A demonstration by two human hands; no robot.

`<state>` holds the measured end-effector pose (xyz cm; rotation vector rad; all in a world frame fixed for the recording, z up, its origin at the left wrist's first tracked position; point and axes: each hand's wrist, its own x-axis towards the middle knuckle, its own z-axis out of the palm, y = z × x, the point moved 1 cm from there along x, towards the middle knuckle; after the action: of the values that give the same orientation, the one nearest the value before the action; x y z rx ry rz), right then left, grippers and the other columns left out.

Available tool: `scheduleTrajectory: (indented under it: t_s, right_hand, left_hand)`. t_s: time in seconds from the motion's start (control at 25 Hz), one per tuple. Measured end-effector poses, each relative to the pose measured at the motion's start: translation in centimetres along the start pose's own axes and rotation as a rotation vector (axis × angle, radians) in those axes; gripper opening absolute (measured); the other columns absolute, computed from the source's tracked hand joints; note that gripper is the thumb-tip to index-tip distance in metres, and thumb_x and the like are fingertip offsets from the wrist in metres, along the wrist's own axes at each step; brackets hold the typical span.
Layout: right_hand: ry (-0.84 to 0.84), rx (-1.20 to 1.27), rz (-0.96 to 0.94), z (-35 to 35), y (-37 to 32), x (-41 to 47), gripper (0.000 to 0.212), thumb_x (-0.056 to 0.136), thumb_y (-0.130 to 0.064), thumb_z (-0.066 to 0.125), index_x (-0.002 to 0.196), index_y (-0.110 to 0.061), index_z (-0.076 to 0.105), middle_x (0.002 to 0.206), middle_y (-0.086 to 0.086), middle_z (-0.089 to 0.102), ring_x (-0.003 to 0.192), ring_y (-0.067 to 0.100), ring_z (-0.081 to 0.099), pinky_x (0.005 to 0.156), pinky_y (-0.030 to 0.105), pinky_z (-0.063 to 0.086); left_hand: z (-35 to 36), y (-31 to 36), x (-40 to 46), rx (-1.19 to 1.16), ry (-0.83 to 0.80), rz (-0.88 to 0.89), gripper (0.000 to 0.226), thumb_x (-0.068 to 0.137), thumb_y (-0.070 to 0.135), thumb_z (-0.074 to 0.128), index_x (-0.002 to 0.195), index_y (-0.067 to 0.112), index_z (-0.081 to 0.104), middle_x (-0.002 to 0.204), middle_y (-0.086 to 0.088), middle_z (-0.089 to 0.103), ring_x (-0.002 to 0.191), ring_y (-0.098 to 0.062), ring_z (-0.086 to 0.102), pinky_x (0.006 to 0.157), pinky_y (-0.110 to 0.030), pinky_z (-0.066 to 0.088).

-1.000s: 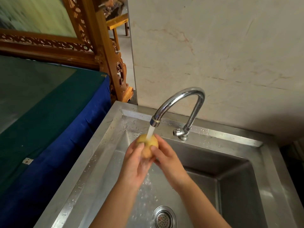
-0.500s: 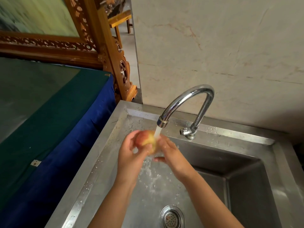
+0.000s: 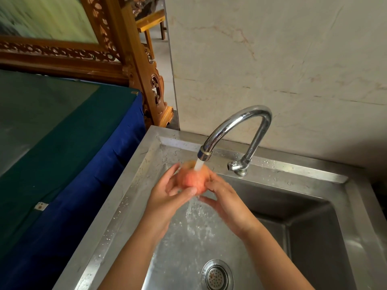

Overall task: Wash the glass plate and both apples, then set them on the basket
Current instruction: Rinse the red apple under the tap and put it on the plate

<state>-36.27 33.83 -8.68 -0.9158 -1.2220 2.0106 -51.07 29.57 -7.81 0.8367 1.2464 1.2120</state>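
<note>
A red-and-yellow apple [image 3: 192,178] is held under the running water from the chrome tap [image 3: 238,130], above the steel sink [image 3: 129,185]. My left hand [image 3: 167,197] cups the apple from the left, its thumb across the front. My right hand [image 3: 224,197] presses on it from the right with spread fingers. The apple looks blurred from turning. Neither the glass plate, the second apple nor the basket is in view.
The sink's drain strainer [image 3: 216,276] lies at the bottom, and a deeper basin [image 3: 314,237] sits to the right. A table with a blue and green cloth [image 3: 62,153] stands to the left. A carved wooden frame [image 3: 129,65] and a marble wall [image 3: 272,59] rise behind.
The apple has been rotated between my hands, from its yellow side to its red side. Both hands stay under the tap, and the view has shifted slightly leftward.
</note>
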Motion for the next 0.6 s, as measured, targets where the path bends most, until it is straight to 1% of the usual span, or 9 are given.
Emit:
scheduleTrajectory:
  t_s: [0.08,0.12,0.16,0.24,0.32,0.4,0.44,0.52,0.6]
  right_hand:
    - [0.085,-0.039,0.049,-0.5,0.0,0.1,0.036,0.091,-0.023,0.037,0.113,-0.025,0.065,0.109,0.001,0.071,0.104,0.013,0.065,0.097,0.035,0.048]
    - [0.163,-0.009,0.084,-0.9,0.0,0.0,0.033,0.091,-0.026,0.039,0.105,-0.023,0.069,0.101,0.0,0.074,0.096,0.013,0.068,0.091,0.033,0.048]
    - [0.286,0.015,0.126,-1.5,0.1,0.0,0.029,0.091,-0.029,0.043,0.099,-0.021,0.07,0.094,0.0,0.075,0.089,0.013,0.069,0.085,0.032,0.048]
    - [0.605,0.002,0.192,-3.4,0.2,0.2,0.018,0.088,-0.031,0.053,0.088,-0.019,0.067,0.09,0.0,0.073,0.083,0.013,0.067,0.081,0.034,0.046]
    - [0.803,-0.067,0.2,-5.1,-0.3,0.9,0.017,0.085,-0.035,0.061,0.079,-0.019,0.061,0.085,-0.002,0.069,0.081,0.013,0.064,0.083,0.036,0.046]
    - [0.859,-0.131,0.164,-5.9,-1.4,2.2,0.023,0.081,-0.039,0.065,0.072,-0.018,0.061,0.078,-0.004,0.068,0.085,0.017,0.065,0.087,0.035,0.048]
    - [0.87,-0.159,0.157,-6.0,-1.9,2.8,0.025,0.08,-0.039,0.066,0.067,-0.019,0.062,0.076,-0.003,0.069,0.086,0.019,0.066,0.086,0.033,0.049]
    - [0.907,-0.218,0.155,-6.1,-2.2,3.7,0.026,0.08,-0.033,0.067,0.058,-0.018,0.063,0.078,0.005,0.073,0.081,0.022,0.066,0.078,0.032,0.05]
    - [0.941,-0.271,0.171,-6.5,-1.9,4.1,0.02,0.078,-0.024,0.068,0.061,-0.014,0.065,0.088,0.015,0.074,0.075,0.022,0.063,0.07,0.032,0.05]
  left_hand:
    - [0.8,0.1,0.1,0.144,0.072,0.071,0.064,0.068,0.009,0.076,0.122,0.035,0.056,0.119,0.01,0.066,0.11,-0.002,0.061,0.086,-0.023,0.053]
    - [1.2,0.0,0.2,0.182,0.101,0.084,0.061,0.067,0.01,0.075,0.118,0.038,0.058,0.115,0.012,0.067,0.107,0.001,0.062,0.082,-0.019,0.053]
    - [1.5,-0.1,0.3,0.168,0.117,0.07,0.059,0.067,0.01,0.075,0.116,0.038,0.059,0.113,0.011,0.068,0.105,0.0,0.063,0.081,-0.019,0.054]
    - [1.7,-0.3,0.4,-0.003,0.127,-0.016,0.061,0.071,0.007,0.073,0.124,0.032,0.056,0.116,0.004,0.068,0.107,-0.009,0.064,0.09,-0.029,0.053]
    - [1.5,-0.5,0.3,-0.178,0.109,-0.085,0.062,0.072,0.01,0.072,0.128,0.029,0.053,0.119,0.0,0.065,0.109,-0.014,0.065,0.09,-0.03,0.053]
    - [1.3,-0.8,0.1,-0.251,0.087,-0.112,0.053,0.076,0.013,0.066,0.126,0.025,0.055,0.12,-0.001,0.065,0.108,-0.013,0.065,0.082,-0.024,0.055]
    - [1.3,-1.0,0.0,-0.291,0.079,-0.124,0.049,0.078,0.013,0.064,0.125,0.022,0.056,0.118,-0.002,0.066,0.107,-0.012,0.066,0.079,-0.021,0.056]
    - [1.4,-1.3,-0.2,-0.409,0.069,-0.152,0.048,0.074,0.015,0.065,0.121,0.018,0.059,0.109,-0.001,0.071,0.101,-0.01,0.068,0.077,-0.021,0.057]
    - [1.5,-1.5,-0.3,-0.509,0.071,-0.187,0.043,0.07,0.015,0.066,0.113,0.018,0.064,0.1,-0.002,0.073,0.094,-0.012,0.069,0.076,-0.022,0.058]
